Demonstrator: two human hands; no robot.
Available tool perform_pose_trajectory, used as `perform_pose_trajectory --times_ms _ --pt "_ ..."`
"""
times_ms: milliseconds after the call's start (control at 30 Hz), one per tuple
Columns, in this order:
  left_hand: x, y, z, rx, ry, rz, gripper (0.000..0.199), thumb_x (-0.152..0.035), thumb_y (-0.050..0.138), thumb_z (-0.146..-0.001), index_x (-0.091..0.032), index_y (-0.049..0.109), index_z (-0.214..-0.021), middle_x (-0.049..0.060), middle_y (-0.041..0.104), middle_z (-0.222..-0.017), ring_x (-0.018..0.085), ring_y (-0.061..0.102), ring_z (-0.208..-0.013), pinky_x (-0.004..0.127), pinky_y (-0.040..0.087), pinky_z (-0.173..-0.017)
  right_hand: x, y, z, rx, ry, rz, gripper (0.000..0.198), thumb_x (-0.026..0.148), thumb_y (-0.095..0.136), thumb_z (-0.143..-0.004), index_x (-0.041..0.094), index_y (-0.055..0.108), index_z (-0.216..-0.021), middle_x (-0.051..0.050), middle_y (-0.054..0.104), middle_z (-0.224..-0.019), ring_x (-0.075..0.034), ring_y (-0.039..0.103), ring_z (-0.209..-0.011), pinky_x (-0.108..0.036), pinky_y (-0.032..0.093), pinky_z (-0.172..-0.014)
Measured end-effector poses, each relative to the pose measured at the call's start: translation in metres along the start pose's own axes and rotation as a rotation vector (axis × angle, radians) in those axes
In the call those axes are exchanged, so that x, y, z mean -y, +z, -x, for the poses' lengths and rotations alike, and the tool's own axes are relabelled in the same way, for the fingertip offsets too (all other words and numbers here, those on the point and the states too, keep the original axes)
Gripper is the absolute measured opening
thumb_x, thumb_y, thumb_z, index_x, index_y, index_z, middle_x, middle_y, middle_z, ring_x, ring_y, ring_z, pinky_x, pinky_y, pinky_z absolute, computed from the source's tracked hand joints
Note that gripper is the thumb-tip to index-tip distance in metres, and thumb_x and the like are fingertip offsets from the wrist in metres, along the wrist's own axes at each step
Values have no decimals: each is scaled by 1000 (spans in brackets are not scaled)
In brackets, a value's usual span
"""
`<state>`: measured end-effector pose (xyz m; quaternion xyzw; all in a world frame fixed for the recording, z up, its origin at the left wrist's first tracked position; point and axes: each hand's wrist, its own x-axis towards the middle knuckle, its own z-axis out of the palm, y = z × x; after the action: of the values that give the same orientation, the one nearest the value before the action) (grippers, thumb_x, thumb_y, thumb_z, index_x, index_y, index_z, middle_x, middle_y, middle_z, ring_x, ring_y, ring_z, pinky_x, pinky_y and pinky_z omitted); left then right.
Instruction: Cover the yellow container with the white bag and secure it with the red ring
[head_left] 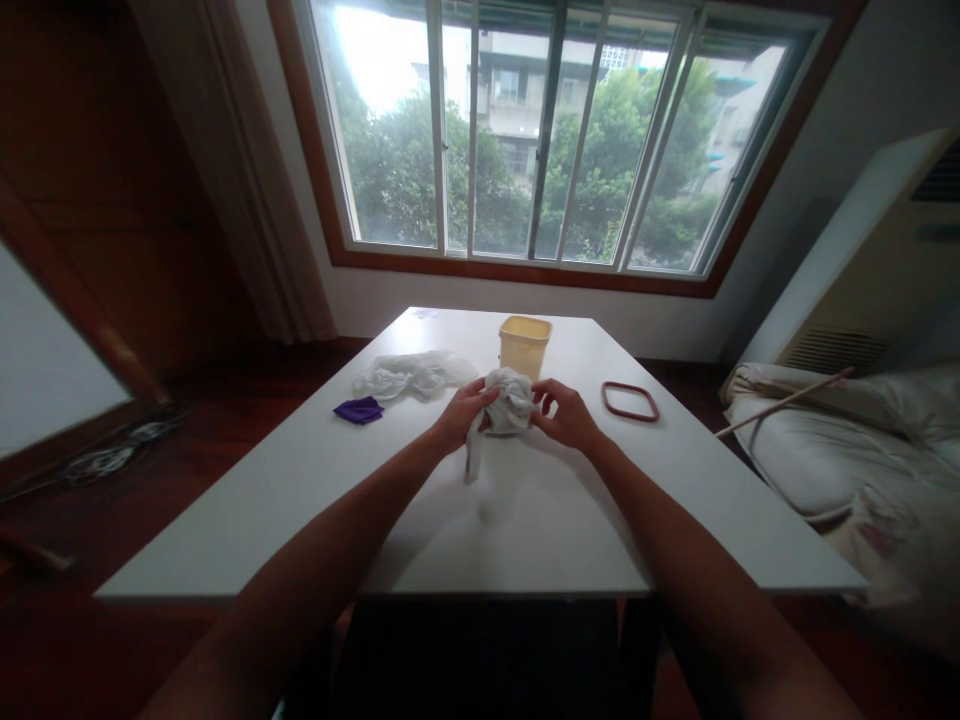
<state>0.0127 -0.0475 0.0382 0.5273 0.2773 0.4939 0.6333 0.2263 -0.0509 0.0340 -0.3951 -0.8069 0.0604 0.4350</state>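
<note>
Bundle (510, 400): we are holding this crumpled white plastic over the desk (300, 520), between our two hands; whether its underside is touching the top, we cannot tell.
Left hand (463, 415): its fingers are clamping the left side.
Right hand (564, 412): its fingers are bending at the right side, touching; whether they are pinching, we cannot tell.
Axis: we are seeing a roundish shape with no clear long axis; a loose strip (473, 455) is hanging toward us beside the left fingers.
Nearer: both hands are touching it, the left covering more.
Yellow bin (523, 350): standing upright just beyond, slightly rightward.
Reddish frame (631, 417): lying flat, well right of our right hand.
White sheet (409, 375): lying rumpled, left of our left hand.
Purple cloth (358, 410): lying folded just beside that sheet, nearer us.
Window (525, 265): spanning the wall we are facing.
</note>
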Motion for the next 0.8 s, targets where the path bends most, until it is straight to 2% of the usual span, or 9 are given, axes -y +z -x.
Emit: perform_pose_trajectory --times_ms 67,167,367,433,533,600,700,800 --pt "3 0 -1 4 -13 1 63 -50 80 -68 -13 65 -117 -4 56 -55 5 38 -39 22 29 -42 4 1 1 13 -65 -32 26 31 68 -78 19 62 -100 -2 66 -82 -11 58 -61 -25 48 -63" --pt "6 0 -1 6 -16 -13 58 -51 79 -68 -12 68 -109 -3 56 -54 7 45 -43 23 33 -45 10 7 2 15 -106 -10 14 25 66 -77 19 62 -89 0 63 -75 -13 57 -62 -26 47 -64" --pt "8 -2 -2 -79 35 -52 55 -53 78 -68 -11 69 -102 1 64 -64 12 56 -55 24 42 -54 12 6 1 -159 -53 -25 31 13 53 -77 19 60 -107 -2 66 -83 -14 61 -66 -28 50 -69" --pt "8 -3 -3 -109 52 -42 55 -52 79 -68 -11 70 -103 1 66 -66 12 58 -57 24 45 -57 13 3 1 -191 -60 -32 25 16 53 -81 19 60 -104 -2 66 -83 -14 60 -66 -28 50 -68" --pt "9 -4 -4 -105 57 -21 53 -50 79 -68 -12 70 -104 2 69 -70 12 59 -58 25 48 -61 15 2 2 -134 -92 -35 22 30 64 -83 19 61 -102 -1 64 -80 -13 56 -61 -27 49 -65" --pt "10 -3 -3 -74 60 -26 51 -49 79 -69 -11 70 -102 3 70 -72 13 61 -61 25 49 -63 16 5 2 -91 -92 -19 22 37 69 -81 19 63 -94 0 62 -75 -12 53 -58 -27 47 -62" --pt "10 -1 -2 -35 82 -61 50 -49 79 -70 -11 70 -100 5 72 -79 15 65 -69 26 51 -69 17 10 2 -78 -77 20 18 36 65 -85 20 61 -77 -1 59 -69 -12 51 -59 -26 44 -60" --pt "9 -2 -2 -22 93 -116 51 -51 78 -71 -11 69 -100 6 73 -83 17 68 -74 29 53 -74 16 9 1 -97 -57 28 17 30 61 -86 20 59 -73 -1 58 -68 -12 51 -59 -25 43 -60"
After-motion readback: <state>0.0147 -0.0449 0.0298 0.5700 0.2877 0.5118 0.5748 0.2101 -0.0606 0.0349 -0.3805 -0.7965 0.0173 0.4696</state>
